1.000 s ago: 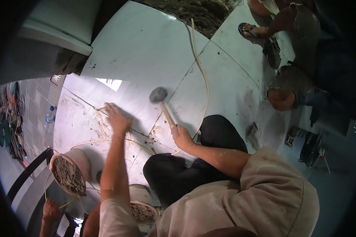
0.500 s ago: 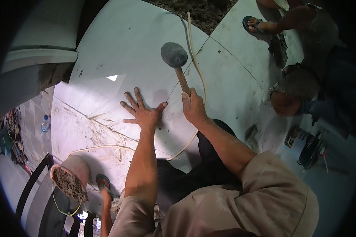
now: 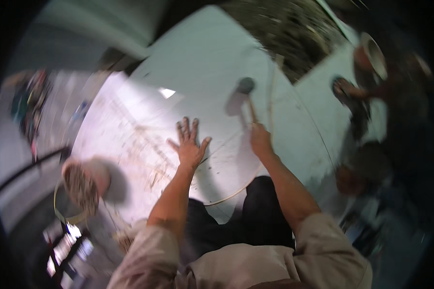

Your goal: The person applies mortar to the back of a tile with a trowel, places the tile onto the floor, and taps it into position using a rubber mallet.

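My left hand (image 3: 190,147) lies on a large white floor tile (image 3: 207,58), fingers spread and dusty with dirt. To its right, my right hand (image 3: 261,139) is closed around the wooden handle of a mallet (image 3: 246,85). The mallet's dark, rounded head points away from me over the white tiles, with a shadow just left of it. Whether the head touches the tile I cannot tell. A pale hose or cable (image 3: 234,195) curves across the floor close to my knees.
A pinkish bucket (image 3: 101,178) of mud or mortar stands at the left. Bare soil (image 3: 294,41) shows beyond the tile edge. At the far right are another person's sandalled foot (image 3: 349,89) and another bucket (image 3: 364,60). Motion blurs the surroundings.
The mallet looks smaller and lower, closer to the tile, and my right hand has moved with it. The whole view has turned and shifted. My left hand stays spread on the tile.
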The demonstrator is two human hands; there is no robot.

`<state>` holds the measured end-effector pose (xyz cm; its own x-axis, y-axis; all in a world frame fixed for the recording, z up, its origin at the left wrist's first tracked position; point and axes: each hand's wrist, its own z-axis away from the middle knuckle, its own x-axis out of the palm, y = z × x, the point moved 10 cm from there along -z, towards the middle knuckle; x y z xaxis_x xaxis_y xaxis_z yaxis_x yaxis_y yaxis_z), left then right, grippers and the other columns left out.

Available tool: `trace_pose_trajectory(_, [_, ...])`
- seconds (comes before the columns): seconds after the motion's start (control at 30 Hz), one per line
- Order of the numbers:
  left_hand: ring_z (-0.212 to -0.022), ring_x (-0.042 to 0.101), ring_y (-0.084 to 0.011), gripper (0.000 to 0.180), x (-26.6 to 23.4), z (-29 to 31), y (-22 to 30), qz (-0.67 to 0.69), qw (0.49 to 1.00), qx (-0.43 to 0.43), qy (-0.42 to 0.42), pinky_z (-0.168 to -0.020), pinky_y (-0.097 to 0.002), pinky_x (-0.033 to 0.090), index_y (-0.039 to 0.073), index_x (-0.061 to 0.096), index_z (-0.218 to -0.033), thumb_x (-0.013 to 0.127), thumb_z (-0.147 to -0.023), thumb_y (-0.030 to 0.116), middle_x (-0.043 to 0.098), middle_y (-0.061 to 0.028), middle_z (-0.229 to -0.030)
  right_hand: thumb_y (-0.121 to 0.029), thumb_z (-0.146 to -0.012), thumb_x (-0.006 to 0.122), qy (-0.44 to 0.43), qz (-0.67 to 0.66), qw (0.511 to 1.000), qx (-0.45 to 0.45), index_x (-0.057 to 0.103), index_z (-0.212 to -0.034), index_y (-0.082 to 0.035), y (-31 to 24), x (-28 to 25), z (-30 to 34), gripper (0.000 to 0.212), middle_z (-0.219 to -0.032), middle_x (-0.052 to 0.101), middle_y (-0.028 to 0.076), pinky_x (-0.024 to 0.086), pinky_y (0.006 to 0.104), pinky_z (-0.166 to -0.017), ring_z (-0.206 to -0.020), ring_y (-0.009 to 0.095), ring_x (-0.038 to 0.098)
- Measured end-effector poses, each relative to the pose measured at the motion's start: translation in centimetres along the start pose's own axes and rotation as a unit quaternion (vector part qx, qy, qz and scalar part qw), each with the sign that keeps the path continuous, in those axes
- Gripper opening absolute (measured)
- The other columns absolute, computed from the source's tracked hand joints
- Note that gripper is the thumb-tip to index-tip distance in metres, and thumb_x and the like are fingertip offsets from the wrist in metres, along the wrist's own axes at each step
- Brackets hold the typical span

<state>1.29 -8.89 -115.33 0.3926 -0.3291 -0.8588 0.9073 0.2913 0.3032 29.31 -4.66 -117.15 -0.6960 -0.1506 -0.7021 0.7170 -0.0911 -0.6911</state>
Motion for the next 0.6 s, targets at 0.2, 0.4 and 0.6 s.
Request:
trace_pose_trajectory(0.2, [-0.154, 0.017, -0.0315, 0.091, -6.1, -1.4, -19.5, -0.017, 0.994, -0.045, 0.096, -0.118, -0.0597, 0.023, 0.013, 0.023, -0.16, 0.066, -0.088, 0.049, 0.016, -0.0092, -0.168, -0.035, -0.106, 0.047, -0.083, 0.015, 0.992, 0.093, 0.056, -0.1, 0.005, -6.4, 4.1, -0.4, 0.042, -0.085, 0.066, 0.033, 0.051, 0.0552, -0.07, -0.082, 0.052, 0.065])
trace_pose_trajectory(0.4, [-0.153, 0.022, -0.0297, 0.107, -6.8, -1.8, -20.6, 0.006, 0.999, -0.021, 0.028, -0.119, -0.0457, 0.033, 0.006, 0.031, -0.156, 0.089, -0.068, 0.024, 0.018, -0.0116, -0.167, -0.036, -0.106, 0.046, -0.14, -0.011, 0.989, -0.036, 0.056, -0.098, 0.006, -17.2, 10.3, -2.4, 0.044, -0.081, 0.065, 0.032, 0.05, 0.054, -0.067, -0.077, 0.051, 0.065])
trace_pose_trajectory(0.6, [-0.154, 0.019, -0.0267, 0.08, -6.5, -2.4, -19.0, -0.103, 0.991, -0.083, -0.033, -0.117, -0.051, 0.036, 0.003, 0.027, -0.156, 0.07, -0.09, 0.016, 0.012, -0.0094, -0.169, -0.035, -0.106, 0.046, -0.16, -0.056, 0.982, -0.079, 0.057, -0.1, 0.005, -24.2, 16.3, -1.8, 0.042, -0.084, 0.065, 0.033, 0.049, 0.057, -0.071, -0.081, 0.053, 0.064])
